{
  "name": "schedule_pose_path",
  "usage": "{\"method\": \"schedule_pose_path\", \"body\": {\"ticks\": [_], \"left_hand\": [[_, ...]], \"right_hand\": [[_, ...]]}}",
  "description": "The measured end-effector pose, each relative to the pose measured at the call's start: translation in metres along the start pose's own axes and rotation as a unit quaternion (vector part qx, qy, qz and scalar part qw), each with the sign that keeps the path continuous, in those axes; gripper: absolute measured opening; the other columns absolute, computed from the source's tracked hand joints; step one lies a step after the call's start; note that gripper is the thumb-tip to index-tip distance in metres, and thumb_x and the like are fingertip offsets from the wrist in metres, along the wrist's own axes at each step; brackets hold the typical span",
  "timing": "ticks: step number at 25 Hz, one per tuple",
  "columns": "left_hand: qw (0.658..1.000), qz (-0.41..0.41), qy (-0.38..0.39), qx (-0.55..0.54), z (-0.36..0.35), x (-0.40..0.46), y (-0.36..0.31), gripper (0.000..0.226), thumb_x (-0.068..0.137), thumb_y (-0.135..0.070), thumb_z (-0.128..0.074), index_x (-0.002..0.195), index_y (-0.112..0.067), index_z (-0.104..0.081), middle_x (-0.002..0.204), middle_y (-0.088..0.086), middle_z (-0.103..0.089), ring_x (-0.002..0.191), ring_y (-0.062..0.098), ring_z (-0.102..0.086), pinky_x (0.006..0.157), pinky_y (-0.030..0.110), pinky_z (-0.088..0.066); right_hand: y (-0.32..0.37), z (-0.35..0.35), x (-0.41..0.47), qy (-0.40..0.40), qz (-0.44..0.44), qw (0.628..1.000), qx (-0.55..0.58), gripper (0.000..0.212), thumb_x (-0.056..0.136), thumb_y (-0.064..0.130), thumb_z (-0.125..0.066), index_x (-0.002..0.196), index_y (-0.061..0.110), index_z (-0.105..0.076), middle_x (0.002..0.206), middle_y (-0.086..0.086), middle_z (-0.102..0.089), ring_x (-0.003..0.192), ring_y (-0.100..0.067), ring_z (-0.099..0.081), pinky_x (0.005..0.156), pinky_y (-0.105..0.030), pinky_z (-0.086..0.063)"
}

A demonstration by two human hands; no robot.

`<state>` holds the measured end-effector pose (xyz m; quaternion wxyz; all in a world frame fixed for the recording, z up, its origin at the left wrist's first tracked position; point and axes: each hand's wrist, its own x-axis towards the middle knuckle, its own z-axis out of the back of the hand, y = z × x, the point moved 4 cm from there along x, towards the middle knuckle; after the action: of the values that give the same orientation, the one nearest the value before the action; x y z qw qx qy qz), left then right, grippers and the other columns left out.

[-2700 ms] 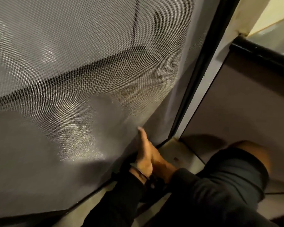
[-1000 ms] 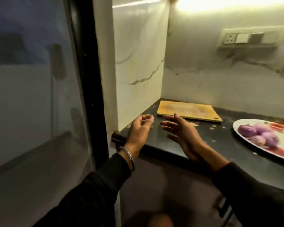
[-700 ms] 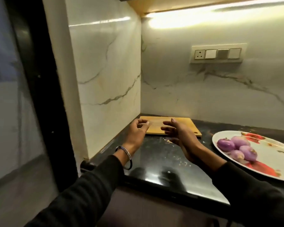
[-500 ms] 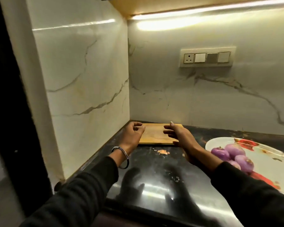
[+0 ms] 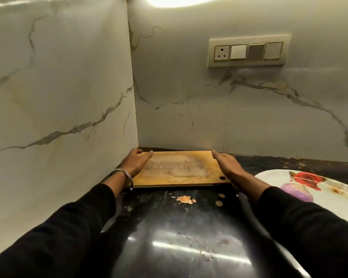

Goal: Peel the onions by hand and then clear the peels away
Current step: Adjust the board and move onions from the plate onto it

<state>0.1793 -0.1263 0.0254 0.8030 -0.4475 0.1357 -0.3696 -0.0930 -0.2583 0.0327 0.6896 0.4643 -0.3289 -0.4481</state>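
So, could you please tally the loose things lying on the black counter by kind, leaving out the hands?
Wooden cutting board: 1
Flowered white plate: 1
Peeled purple onion showing on the plate: 1 (a sleeve may hide more)
Larger orange peel scrap: 1
Small round bits: 2
Total: 6

A glossy black countertop [image 5: 169, 243] is carrying a wooden cutting board [image 5: 177, 169] in its corner, peel scraps [image 5: 185, 199] lying just before the board, a flowered plate [image 5: 329, 189] sitting to the board's right.
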Motion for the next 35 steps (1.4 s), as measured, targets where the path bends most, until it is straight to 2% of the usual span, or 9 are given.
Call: {"method": "schedule_pose_path", "body": {"ticks": [8, 12, 15, 17, 21, 26, 29, 33, 35], "left_hand": [[0.999, 0.007, 0.012, -0.032, -0.006, 0.026, 0.02, 0.068, 0.094, -0.055, -0.056, 0.144, -0.011, -0.043, 0.147, 0.011, -0.046, 0.132, 0.031, -0.045, 0.108, 0.044, -0.036], [0.991, -0.011, -0.001, -0.136, 0.006, 0.018, 0.018, 0.037, 0.095, -0.048, -0.058, 0.107, -0.013, -0.065, 0.103, -0.003, -0.062, 0.112, 0.025, -0.054, 0.086, 0.033, -0.041], [0.981, -0.039, 0.021, -0.189, 0.012, 0.03, 0.032, 0.1, 0.061, -0.085, -0.065, 0.127, -0.009, -0.062, 0.125, 0.005, -0.064, 0.12, 0.024, -0.056, 0.106, 0.039, -0.042], [0.974, -0.053, 0.037, -0.216, 0.012, 0.041, 0.045, 0.118, 0.05, -0.09, -0.067, 0.136, -0.01, -0.055, 0.139, 0.007, -0.057, 0.127, 0.024, -0.053, 0.113, 0.046, -0.038], [0.97, -0.056, 0.009, -0.235, 0.029, -0.001, 0.016, 0.11, 0.059, -0.071, -0.068, 0.146, -0.009, -0.04, 0.147, 0.009, -0.046, 0.134, 0.028, -0.046, 0.115, 0.049, -0.035], [0.96, -0.051, 0.017, -0.276, 0.044, -0.041, 0.019, 0.121, 0.047, -0.081, -0.075, 0.145, -0.02, -0.04, 0.148, 0.008, -0.047, 0.133, 0.026, -0.047, 0.114, 0.05, -0.037], [0.954, -0.062, 0.014, -0.293, 0.057, -0.072, 0.02, 0.121, 0.045, -0.082, -0.075, 0.145, -0.025, -0.039, 0.148, 0.006, -0.046, 0.135, 0.026, -0.044, 0.115, 0.049, -0.035], [0.951, -0.066, 0.028, -0.301, 0.075, -0.104, 0.019, 0.118, 0.048, -0.077, -0.075, 0.148, -0.026, -0.037, 0.151, 0.006, -0.043, 0.138, 0.028, -0.041, 0.116, 0.05, -0.033], [0.948, -0.066, 0.025, -0.311, 0.084, -0.117, 0.019, 0.116, 0.051, -0.074, -0.074, 0.149, -0.025, -0.035, 0.152, 0.007, -0.041, 0.137, 0.029, -0.041, 0.115, 0.049, -0.034]], "right_hand": [[-0.016, 0.001, 0.03, 0.004, -0.037, 0.999, -0.018, 0.05, 0.103, 0.035, -0.045, 0.144, 0.007, -0.044, 0.15, -0.009, -0.043, 0.132, -0.027, -0.043, 0.087, -0.034, -0.035], [-0.024, 0.004, 0.034, -0.023, -0.035, 0.998, 0.037, 0.049, 0.1, 0.028, -0.052, 0.145, 0.009, -0.043, 0.15, -0.009, -0.043, 0.133, -0.026, -0.042, 0.09, -0.034, -0.037], [-0.029, 0.009, 0.034, -0.036, -0.037, 0.997, 0.061, 0.054, 0.097, 0.023, -0.059, 0.146, 0.01, -0.041, 0.15, -0.01, -0.042, 0.134, -0.027, -0.042, 0.096, -0.036, -0.037], [-0.027, 0.011, 0.031, -0.035, -0.035, 0.995, 0.082, 0.056, 0.094, 0.021, -0.062, 0.145, 0.01, -0.042, 0.148, -0.01, -0.044, 0.132, -0.028, -0.044, 0.099, -0.039, -0.04], [-0.017, 0.019, 0.016, -0.04, -0.03, 0.993, 0.103, 0.051, 0.093, 0.017, -0.063, 0.141, 0.009, -0.047, 0.141, -0.01, -0.051, 0.126, -0.028, -0.049, 0.082, -0.035, -0.044], [-0.013, 0.031, -0.019, -0.032, -0.036, 0.991, 0.123, 0.049, 0.093, 0.018, -0.062, 0.14, 0.012, -0.048, 0.136, -0.01, -0.053, 0.12, -0.03, -0.053, 0.062, -0.031, -0.046], [-0.008, 0.032, -0.042, -0.018, -0.035, 0.99, 0.132, 0.054, 0.093, 0.016, -0.063, 0.143, 0.012, -0.043, 0.141, -0.01, -0.049, 0.124, -0.03, -0.05, 0.061, -0.031, -0.046], [-0.005, 0.033, -0.076, -0.009, -0.03, 0.992, 0.122, 0.056, 0.094, 0.017, -0.062, 0.145, 0.01, -0.041, 0.146, -0.013, -0.046, 0.128, -0.03, -0.048, 0.075, -0.036, -0.049], [-0.001, 0.032, -0.094, -0.009, -0.023, 0.993, 0.116, 0.055, 0.094, 0.018, -0.062, 0.145, 0.011, -0.041, 0.146, -0.013, -0.046, 0.128, -0.03, -0.048, 0.069, -0.032, -0.048]]}}
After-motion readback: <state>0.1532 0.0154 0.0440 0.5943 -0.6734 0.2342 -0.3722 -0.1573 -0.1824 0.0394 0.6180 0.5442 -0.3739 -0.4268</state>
